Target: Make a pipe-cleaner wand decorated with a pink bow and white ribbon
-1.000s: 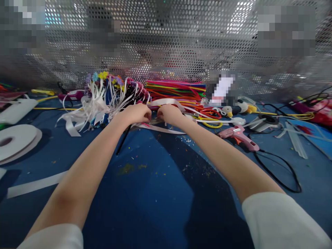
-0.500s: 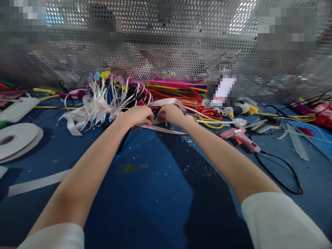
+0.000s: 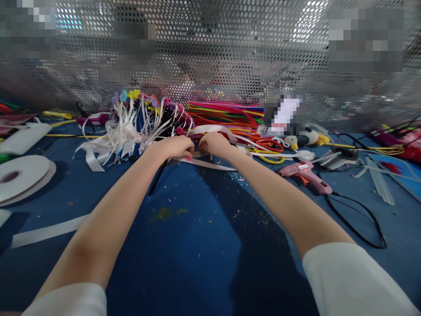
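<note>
At the far middle of the table my left hand (image 3: 179, 147) and my right hand (image 3: 213, 144) reach forward, a small gap between them. The fingers of both are curled and closed, and what they grip is hidden. A pale ribbon (image 3: 210, 163) runs along the table just in front of them, and another loop of ribbon (image 3: 215, 128) arches behind my right hand. From under my left hand a thin black stick (image 3: 158, 177) slants toward me. Close on the left lies a heap of beribboned pieces (image 3: 126, 131) topped with coloured flowers.
Coloured pipe cleaners (image 3: 225, 114) are stacked behind my hands. On the right lie a pink glue gun (image 3: 307, 175) with a black cord and clear glue sticks (image 3: 379, 184). A white ribbon spool (image 3: 24, 175) sits at left. Perforated metal panelling (image 3: 197, 52) borders the back.
My right hand has shifted very slightly to the left, toward my left hand. The view has moved a little; otherwise things lie as before.
</note>
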### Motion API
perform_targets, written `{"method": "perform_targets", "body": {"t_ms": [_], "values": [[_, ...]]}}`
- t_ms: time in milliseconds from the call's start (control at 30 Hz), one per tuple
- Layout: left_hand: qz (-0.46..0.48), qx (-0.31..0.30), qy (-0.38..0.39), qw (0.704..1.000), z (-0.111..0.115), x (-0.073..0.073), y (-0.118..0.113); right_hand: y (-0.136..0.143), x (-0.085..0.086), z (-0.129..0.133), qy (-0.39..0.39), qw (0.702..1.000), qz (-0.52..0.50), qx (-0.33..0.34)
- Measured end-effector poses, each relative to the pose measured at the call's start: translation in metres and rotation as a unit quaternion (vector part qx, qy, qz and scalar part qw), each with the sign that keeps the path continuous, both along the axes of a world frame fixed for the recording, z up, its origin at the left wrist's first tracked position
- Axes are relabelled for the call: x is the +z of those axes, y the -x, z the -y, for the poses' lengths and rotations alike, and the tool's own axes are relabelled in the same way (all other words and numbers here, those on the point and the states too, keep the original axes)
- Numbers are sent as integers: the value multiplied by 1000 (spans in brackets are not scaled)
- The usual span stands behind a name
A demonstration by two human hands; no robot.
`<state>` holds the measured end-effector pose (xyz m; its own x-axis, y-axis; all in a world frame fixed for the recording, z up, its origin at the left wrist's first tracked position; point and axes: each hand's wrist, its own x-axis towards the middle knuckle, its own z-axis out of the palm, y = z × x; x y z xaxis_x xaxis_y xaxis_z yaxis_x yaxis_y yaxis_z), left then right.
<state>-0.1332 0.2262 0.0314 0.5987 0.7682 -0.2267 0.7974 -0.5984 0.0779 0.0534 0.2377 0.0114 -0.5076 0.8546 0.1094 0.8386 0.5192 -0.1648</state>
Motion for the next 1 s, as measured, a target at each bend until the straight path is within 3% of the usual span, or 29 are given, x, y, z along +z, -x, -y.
{"method": "perform_targets", "body": {"t_ms": [200, 533, 700, 833, 1000], "values": [[-12, 3, -17, 1000, 1, 5, 0, 3, 1, 0, 0, 1000, 16, -2], [-5, -14, -25, 1000, 2, -5, 2, 5, -4, 9, -14, 998, 61, 30], [-5, -14, -8, 1000, 2, -4, 1, 3, 3, 11, -3, 998, 62, 28], [23, -15, 17, 999, -2, 0, 6, -19, 22, 31, 1, 998, 44, 41], [62, -30, 32, 997, -5, 0, 11, -74, 37, 89, -19, 998, 30, 60]]}}
